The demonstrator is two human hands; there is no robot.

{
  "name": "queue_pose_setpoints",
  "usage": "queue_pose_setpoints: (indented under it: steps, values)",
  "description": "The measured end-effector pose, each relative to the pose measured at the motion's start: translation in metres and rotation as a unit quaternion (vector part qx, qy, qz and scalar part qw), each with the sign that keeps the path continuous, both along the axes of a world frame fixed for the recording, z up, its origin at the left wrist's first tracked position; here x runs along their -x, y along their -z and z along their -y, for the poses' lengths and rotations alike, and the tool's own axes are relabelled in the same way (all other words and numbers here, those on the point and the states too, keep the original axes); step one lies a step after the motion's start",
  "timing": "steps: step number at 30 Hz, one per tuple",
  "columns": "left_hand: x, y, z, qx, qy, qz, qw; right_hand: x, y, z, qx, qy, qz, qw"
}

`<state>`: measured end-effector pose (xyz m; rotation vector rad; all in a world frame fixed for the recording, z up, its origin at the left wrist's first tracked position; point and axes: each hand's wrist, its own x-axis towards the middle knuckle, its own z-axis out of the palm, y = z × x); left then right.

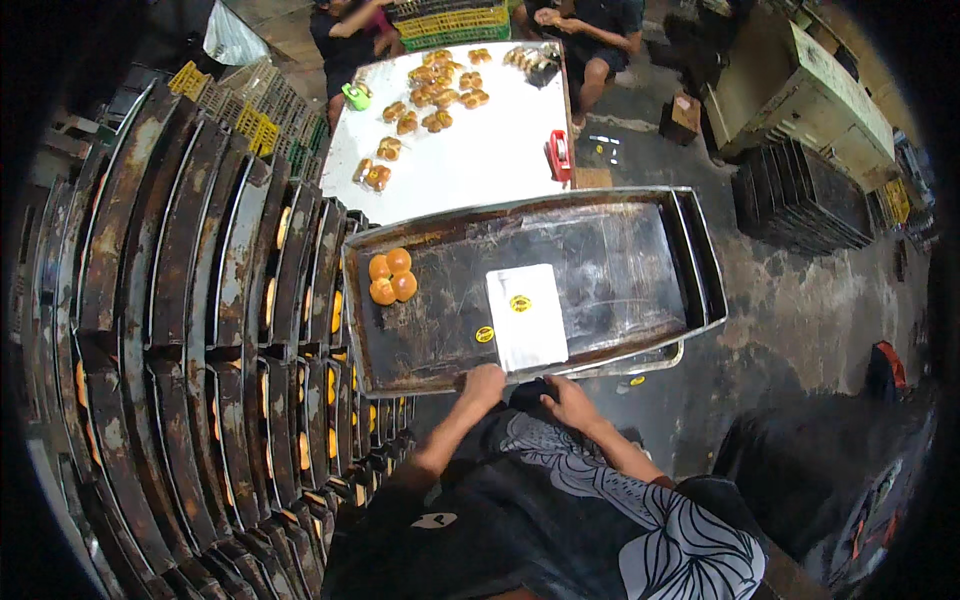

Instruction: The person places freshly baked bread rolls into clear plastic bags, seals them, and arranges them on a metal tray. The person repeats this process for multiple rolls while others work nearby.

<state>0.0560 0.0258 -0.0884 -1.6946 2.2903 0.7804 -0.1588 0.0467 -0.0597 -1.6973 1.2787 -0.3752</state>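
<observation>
A worn metal baking tray (442, 330) lies before me, on top of another. At its left end sits a cluster of bread rolls (393, 276). A stack of clear plastic bags (529, 334) lies mid-tray, with a round yellow sticker (520, 304) showing on it; another round sticker (484, 334) lies just left of it. My left hand (486, 384) is at the tray's near edge, by the bags' lower corner; whether it grips anything is unclear. My right hand (571, 403) is beside a dark item near my waist, its grip unclear.
Tall stacks of baking trays (172, 300) holding bread stand at left. Beyond, a white table (480, 157) bears bagged rolls (436, 121), a red tape dispenser (558, 156) and a green item (356, 97). Two people sit there near plastic crates (450, 24). More trays (802, 195) stand right.
</observation>
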Motion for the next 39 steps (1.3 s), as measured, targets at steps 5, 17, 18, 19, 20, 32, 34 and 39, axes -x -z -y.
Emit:
queue_pose_setpoints:
  steps: [5,17,18,19,20,32,34,39]
  values:
    - [-0.008,-0.08,0.019,-0.112,-0.191,-0.255,0.941,-0.038,-0.013,0.014,-0.066,0.063,0.016,0.996]
    - [-0.015,-0.064,-0.012,0.09,-0.481,-0.795,0.359,-0.154,-0.099,0.123,-0.391,0.024,0.577,0.717]
    - [-0.031,-0.067,-0.008,0.061,-0.489,-0.827,0.271,-0.171,-0.1,0.11,-0.454,0.049,0.588,0.668]
    - [-0.047,-0.073,-0.004,0.037,-0.495,-0.85,0.177,-0.188,-0.098,0.097,-0.517,0.068,0.591,0.615]
    - [-0.062,-0.099,0.0,0.044,-0.515,-0.834,0.195,-0.196,-0.087,0.086,-0.533,0.015,0.526,0.663]
    - [-0.192,-0.065,-0.097,0.224,-0.667,-0.711,0.019,-0.335,0.053,0.238,0.364,-0.349,-0.191,0.842]
    - [-0.204,-0.07,-0.099,0.243,-0.662,-0.709,0.003,-0.339,0.053,0.223,0.308,-0.214,-0.165,0.912]
    - [-0.223,-0.073,-0.068,0.315,-0.639,-0.7,-0.051,-0.289,-0.036,0.138,0.442,-0.1,-0.027,0.891]
